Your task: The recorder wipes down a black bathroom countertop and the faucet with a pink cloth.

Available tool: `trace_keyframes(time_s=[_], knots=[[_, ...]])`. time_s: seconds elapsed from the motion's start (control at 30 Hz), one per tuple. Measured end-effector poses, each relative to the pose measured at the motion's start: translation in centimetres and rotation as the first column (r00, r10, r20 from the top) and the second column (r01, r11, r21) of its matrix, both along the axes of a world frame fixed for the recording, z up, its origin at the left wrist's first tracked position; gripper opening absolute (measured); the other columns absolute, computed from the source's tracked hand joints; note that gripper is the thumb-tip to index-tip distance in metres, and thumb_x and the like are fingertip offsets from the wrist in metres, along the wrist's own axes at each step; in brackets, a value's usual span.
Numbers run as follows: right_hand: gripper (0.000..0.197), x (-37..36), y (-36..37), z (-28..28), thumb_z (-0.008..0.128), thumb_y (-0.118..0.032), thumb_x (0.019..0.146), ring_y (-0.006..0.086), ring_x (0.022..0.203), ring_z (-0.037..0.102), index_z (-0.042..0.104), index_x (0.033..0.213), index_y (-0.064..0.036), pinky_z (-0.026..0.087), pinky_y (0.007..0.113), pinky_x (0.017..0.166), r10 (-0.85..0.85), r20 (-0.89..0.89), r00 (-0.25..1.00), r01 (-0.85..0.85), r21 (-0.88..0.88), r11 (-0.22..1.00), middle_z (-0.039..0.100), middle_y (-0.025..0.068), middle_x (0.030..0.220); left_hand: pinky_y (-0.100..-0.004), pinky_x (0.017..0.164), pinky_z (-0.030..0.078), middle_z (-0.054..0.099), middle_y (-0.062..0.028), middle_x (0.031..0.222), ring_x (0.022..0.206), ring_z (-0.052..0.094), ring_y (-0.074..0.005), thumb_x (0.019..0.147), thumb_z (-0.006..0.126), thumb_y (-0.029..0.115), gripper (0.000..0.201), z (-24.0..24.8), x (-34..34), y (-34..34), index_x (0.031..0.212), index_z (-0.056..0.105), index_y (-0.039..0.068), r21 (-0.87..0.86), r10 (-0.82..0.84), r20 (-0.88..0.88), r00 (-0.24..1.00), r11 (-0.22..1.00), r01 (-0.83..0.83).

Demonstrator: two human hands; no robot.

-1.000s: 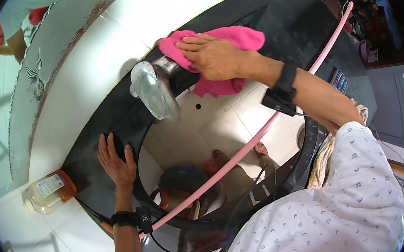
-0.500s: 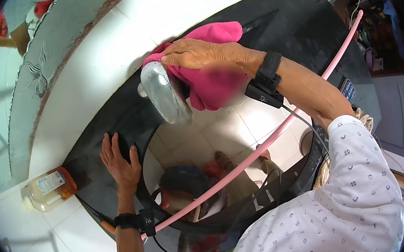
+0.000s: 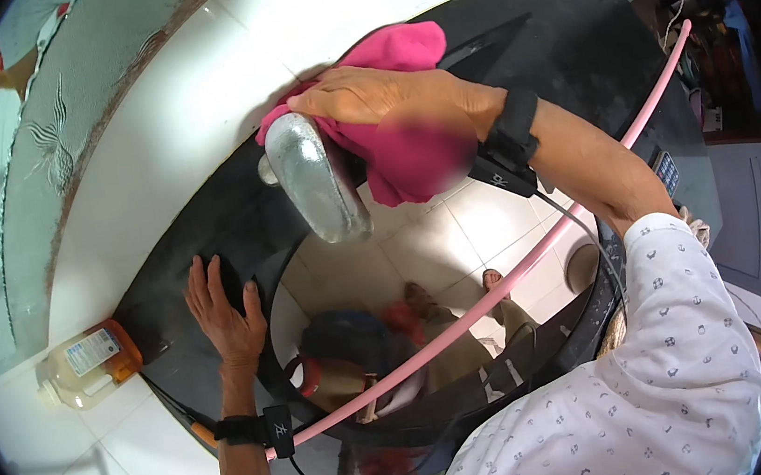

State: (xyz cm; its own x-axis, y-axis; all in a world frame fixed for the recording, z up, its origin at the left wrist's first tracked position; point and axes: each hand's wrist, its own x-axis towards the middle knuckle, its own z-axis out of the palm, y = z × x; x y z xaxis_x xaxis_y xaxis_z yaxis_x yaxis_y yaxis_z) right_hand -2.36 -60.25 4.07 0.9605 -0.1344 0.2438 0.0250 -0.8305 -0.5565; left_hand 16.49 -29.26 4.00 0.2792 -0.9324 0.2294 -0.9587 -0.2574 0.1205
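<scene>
1. The pink cloth (image 3: 406, 136) lies bunched at the far edge of the black glass basin counter (image 3: 565, 47), right behind the chrome tap (image 3: 318, 184) and up against the white tiled wall (image 3: 196, 99).
2. The right hand (image 3: 383, 96) lies flat on top of the cloth, its fingers stretched out close together and pressing it down — the fingertips reach to just above the tap's base.
3. The tap juts forward over the round clear bowl (image 3: 383, 256) set into the counter; the floor tiles show through the glass.
4. The left hand (image 3: 225, 311) rests palm down on the near left rim of the counter, fingers spread apart and gripping nothing.
5. Both wrists carry a black strap, and a pink hose (image 3: 534, 262) runs slantwise across the bowl — from the left wrist up toward the far right.
6. A clear plastic bottle with an orange cap (image 3: 85, 365) lies on the white floor, left of the counter and well apart from the hands.
</scene>
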Motion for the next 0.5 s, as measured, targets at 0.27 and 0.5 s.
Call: trace_keyframes(time_s=[0.27,0.5], knots=[[0.023,-5.3,2.0,-0.4,0.054,-0.018,0.087,0.0325,0.090,0.061,0.062,0.106,-0.0092,0.049,0.040,0.077,-0.283,0.205,0.937,0.273,0.074,0.959,0.065,0.0147,0.097,-0.0463,0.103,0.026,0.040,-0.0206,0.135,0.125,0.037,-0.0363,0.087,0.053,0.024,0.046,0.3,-0.5,-0.2,0.127,0.046,0.002,0.002,0.024,0.003,1.000,1.000,-0.024],[0.026,-6.1,7.1,-1.0,0.057,-0.006,0.083,0.0298,0.101,0.060,0.062,0.108,-0.0026,0.045,0.035,0.094,-0.357,0.355,0.864,0.162,0.475,0.865,0.065,0.0132,0.101,-0.0463,0.102,0.027,0.040,-0.0193,0.134,0.123,0.038,-0.0358,0.084,0.056,0.027,0.050,-0.3,-0.2,-0.1,0.126,0.046,0.003,-0.018,0.020,0.023,1.000,1.000,-0.020]])
